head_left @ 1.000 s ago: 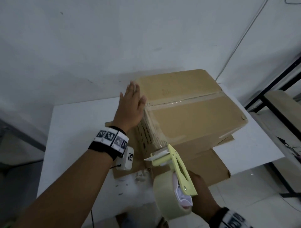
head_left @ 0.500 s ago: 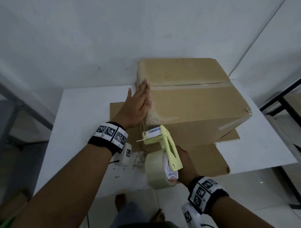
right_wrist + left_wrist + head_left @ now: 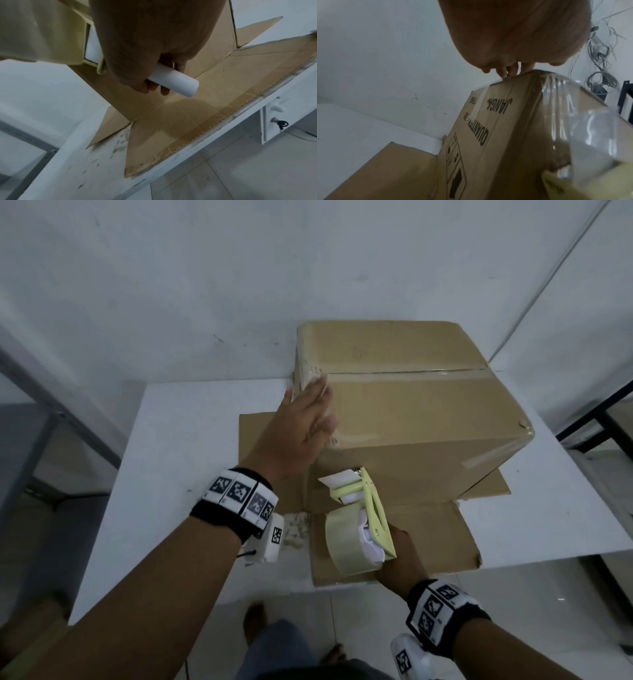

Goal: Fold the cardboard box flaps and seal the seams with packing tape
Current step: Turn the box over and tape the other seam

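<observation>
While sitting on the white table (image 3: 191,446), the cardboard box (image 3: 428,419) is resting with its top flaps folded shut and its bottom flaps (image 3: 428,542) splaying flat on the tabletop around it, the near one reaching the table's front edge. Clear packing tape (image 3: 404,374) is running along the top centre seam, and more tape is wrapping over the left top edge and down the near-left corner, shiny in the left wrist view. Black print reading "QUANTITY" is showing on the box's left side (image 3: 481,129). Left hand (image 3: 298,433) is lying flat, fingers straight, pressing against the box's upper left edge, fingertips (image 3: 510,70) touching the top corner. Right hand (image 3: 400,559) is gripping the white handle (image 3: 173,79) of the yellow-green tape dispenser (image 3: 363,508), fingers curled round it. Dispenser head is sitting at the box's near-left corner, low on the side; whether it is touching the cardboard is unclear. Roll of clear tape (image 3: 346,542) is mounted on the dispenser, hanging above the near flap. Small white scuffs (image 3: 294,529) are marking the table just left of the roll.
</observation>
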